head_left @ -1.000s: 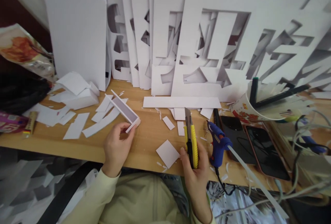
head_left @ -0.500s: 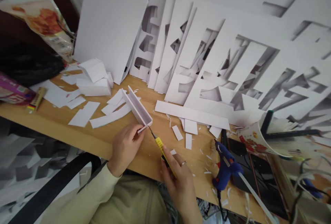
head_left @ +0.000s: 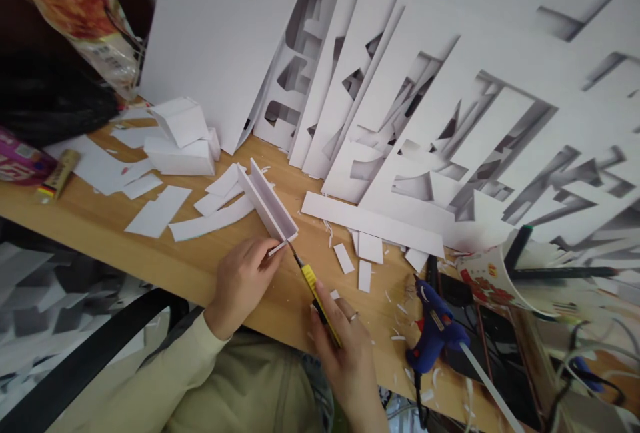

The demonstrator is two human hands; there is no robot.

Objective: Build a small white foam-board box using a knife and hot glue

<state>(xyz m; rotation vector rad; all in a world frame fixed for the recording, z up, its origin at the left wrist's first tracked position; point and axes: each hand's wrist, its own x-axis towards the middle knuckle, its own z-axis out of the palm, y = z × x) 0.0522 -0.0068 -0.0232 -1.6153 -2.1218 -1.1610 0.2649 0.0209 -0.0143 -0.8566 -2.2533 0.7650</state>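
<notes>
My right hand [head_left: 345,346] is closed round a yellow and black utility knife [head_left: 311,279]. Its blade tip meets the near end of a narrow white foam-board trough [head_left: 270,206], which lies slanted on the table. Between the fingers and thumb of my left hand [head_left: 245,283] is a small white board strip [head_left: 277,248], held against that same end of the trough. Whether the strip is joined to the trough I cannot tell.
A blue glue gun [head_left: 435,326] lies at right, beside a paper cup [head_left: 493,276] with pens. Large white boards with cut-outs [head_left: 380,119] lean at the back. White boxes [head_left: 180,153], paper pieces [head_left: 159,211] and a long strip [head_left: 373,223] lie on the wooden table [head_left: 195,273].
The camera view has shifted slightly. Both hands keep nearly the same pose, with the knife tip still at the trough's near end.
</notes>
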